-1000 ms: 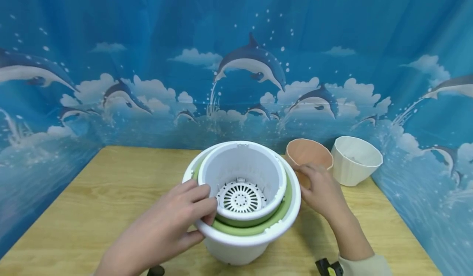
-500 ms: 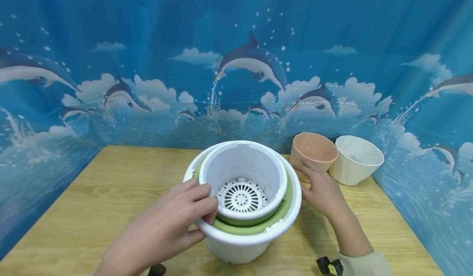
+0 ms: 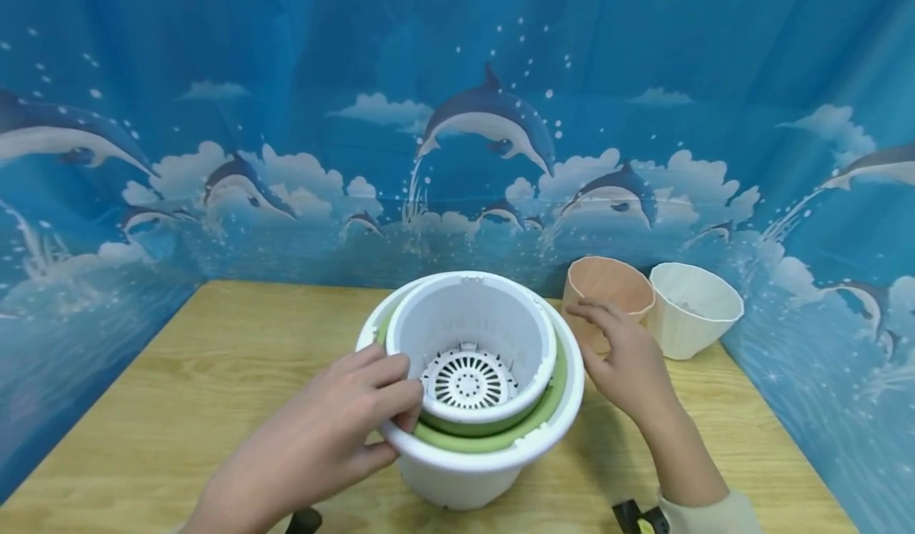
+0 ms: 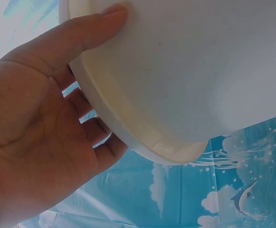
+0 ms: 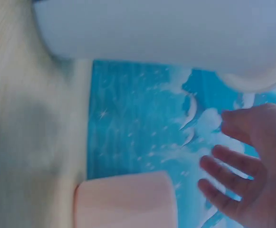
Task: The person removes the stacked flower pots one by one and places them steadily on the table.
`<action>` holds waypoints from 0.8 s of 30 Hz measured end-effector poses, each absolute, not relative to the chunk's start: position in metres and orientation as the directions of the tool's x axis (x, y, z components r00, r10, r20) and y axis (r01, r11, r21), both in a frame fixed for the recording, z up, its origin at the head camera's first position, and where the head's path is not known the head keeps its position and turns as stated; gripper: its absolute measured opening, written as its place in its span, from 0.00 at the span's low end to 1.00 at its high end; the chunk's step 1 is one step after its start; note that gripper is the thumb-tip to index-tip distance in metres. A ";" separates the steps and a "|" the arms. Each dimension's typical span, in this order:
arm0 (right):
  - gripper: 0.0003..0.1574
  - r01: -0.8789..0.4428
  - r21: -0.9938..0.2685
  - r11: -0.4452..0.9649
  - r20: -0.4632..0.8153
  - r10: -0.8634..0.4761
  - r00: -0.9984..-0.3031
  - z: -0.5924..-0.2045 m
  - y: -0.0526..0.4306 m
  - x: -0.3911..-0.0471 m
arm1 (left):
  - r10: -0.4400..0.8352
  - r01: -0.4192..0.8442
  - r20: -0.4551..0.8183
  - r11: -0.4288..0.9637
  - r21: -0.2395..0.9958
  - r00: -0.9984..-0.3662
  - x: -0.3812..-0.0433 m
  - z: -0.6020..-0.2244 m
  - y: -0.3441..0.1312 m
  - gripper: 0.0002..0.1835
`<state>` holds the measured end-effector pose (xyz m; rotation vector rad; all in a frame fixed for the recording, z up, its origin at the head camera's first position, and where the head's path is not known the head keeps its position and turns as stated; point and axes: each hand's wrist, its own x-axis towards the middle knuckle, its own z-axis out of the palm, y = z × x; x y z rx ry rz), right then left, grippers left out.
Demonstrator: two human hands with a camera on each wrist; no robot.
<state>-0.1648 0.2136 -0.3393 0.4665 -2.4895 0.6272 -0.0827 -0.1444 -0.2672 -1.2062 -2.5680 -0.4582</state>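
A large white flowerpot [image 3: 457, 482] stands on the table with a green pot [image 3: 472, 443] nested in it. Innermost sits a smaller white pot [image 3: 468, 307] with a slotted bottom. My left hand [image 3: 332, 419] grips the large pot's rim; in the left wrist view the thumb lies on the outer wall [image 4: 176, 71] and the fingers reach over the edge. To the right of the stack, my right hand [image 3: 629, 363] has loosely extended fingers and holds nothing. An orange faceted pot [image 3: 608, 280] is just beyond it; the right wrist view shows a gap between them.
A cream faceted pot [image 3: 689, 327] stands to the right of the orange one, something pale inside it. A blue dolphin-print curtain [image 3: 457, 121] borders the wooden table [image 3: 236, 367] at the back and sides.
The orange pot has shifted back and right, close beside the cream pot. My right hand has come off it, with its fingers opened. My left hand keeps its grip on the rim.
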 end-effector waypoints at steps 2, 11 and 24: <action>0.18 -0.513 -0.338 0.789 0.661 -0.189 -0.726 -0.333 0.209 -0.160 | 0.696 0.783 0.374 0.599 0.167 -0.613 -0.083 -0.267 -0.144 0.21; 0.15 -0.819 -0.256 0.513 0.870 -0.248 -0.427 -0.300 0.177 -0.128 | 0.697 0.790 0.387 0.591 0.165 -0.603 -0.083 -0.267 -0.143 0.22; 0.26 -0.926 -0.086 0.369 0.816 -0.507 -0.277 -0.286 0.152 -0.106 | 0.690 0.786 0.393 0.593 0.173 -0.607 -0.083 -0.269 -0.144 0.23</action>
